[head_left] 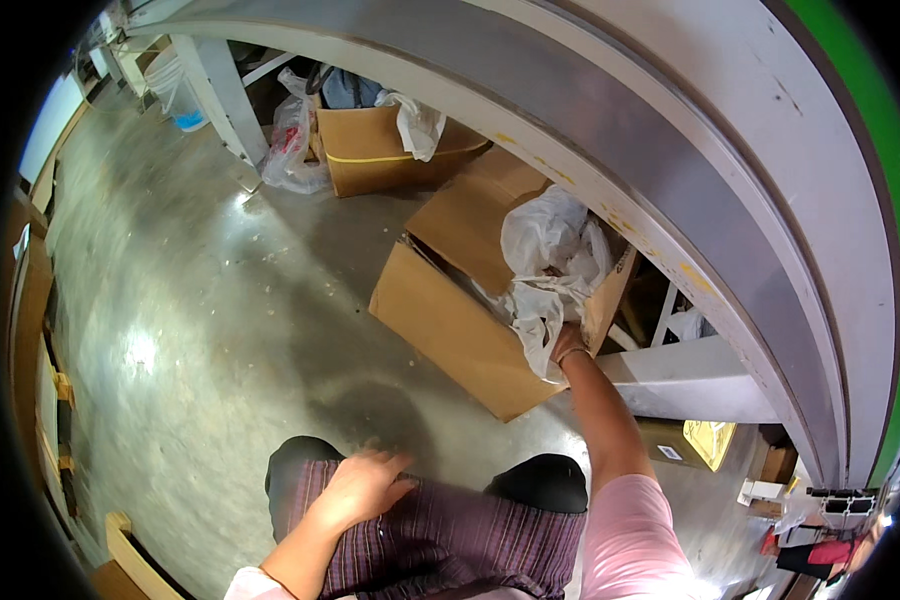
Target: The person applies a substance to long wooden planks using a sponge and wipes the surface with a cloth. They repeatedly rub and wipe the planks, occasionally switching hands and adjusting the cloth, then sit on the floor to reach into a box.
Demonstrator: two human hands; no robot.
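My right arm reaches forward into an open brown cardboard box [460,335] on the floor. At the box's right side, my right hand [570,345] is down among thin white plastic bags [555,240]. The bags and the box wall hide its fingers, so its grip does not show. My left hand [370,485] is over my lap, above the striped purple cloth [430,540]. Its fingers look apart and somewhat blurred, with nothing in them.
The box stands partly under a long grey metal frame [470,90]. Behind it, another cardboard box [390,150] holds cloth, beside a clear plastic bag [295,145]. A frame leg [685,380] lies right of my hand, near a yellow-brown box [685,442]. A bucket [175,90] stands far left.
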